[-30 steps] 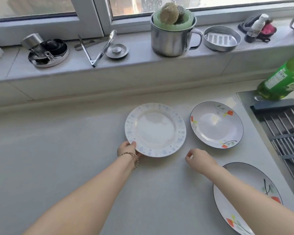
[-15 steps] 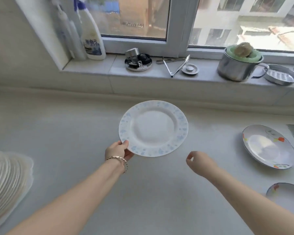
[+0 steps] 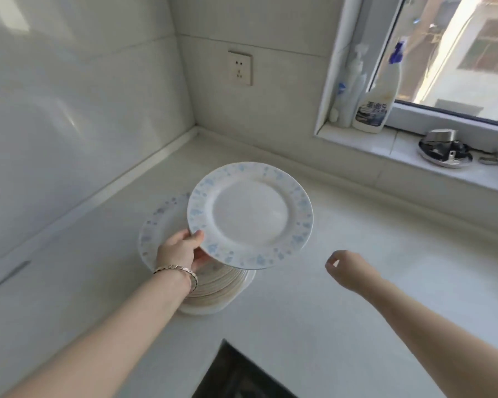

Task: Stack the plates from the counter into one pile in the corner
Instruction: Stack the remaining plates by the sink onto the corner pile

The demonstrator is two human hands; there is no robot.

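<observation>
My left hand [image 3: 181,249] grips the near-left rim of a white plate with a blue-speckled border [image 3: 250,214], thumb on top. The plate hangs level in the air, above and a little to the right of a tall pile of plates [image 3: 161,222] standing on the white counter near the wall corner. The pile's top plate has the same blue speckles; the held plate and my hand hide its right half. My right hand [image 3: 347,265] floats over the counter to the right of the pile, fingers loosely curled, holding nothing.
Tiled walls meet in a corner behind the pile, with a wall socket [image 3: 240,68]. Spray bottles [image 3: 375,96] and a metal dish of small parts [image 3: 444,149] stand on the window sill at right. A dark cooktop edge [image 3: 236,374] lies at the counter's near edge.
My left hand lifted the blue-speckled plate off the counter and carried it left to above the pile. The view swung left, so the other loose plates left the frame. My right hand followed, still holding nothing.
</observation>
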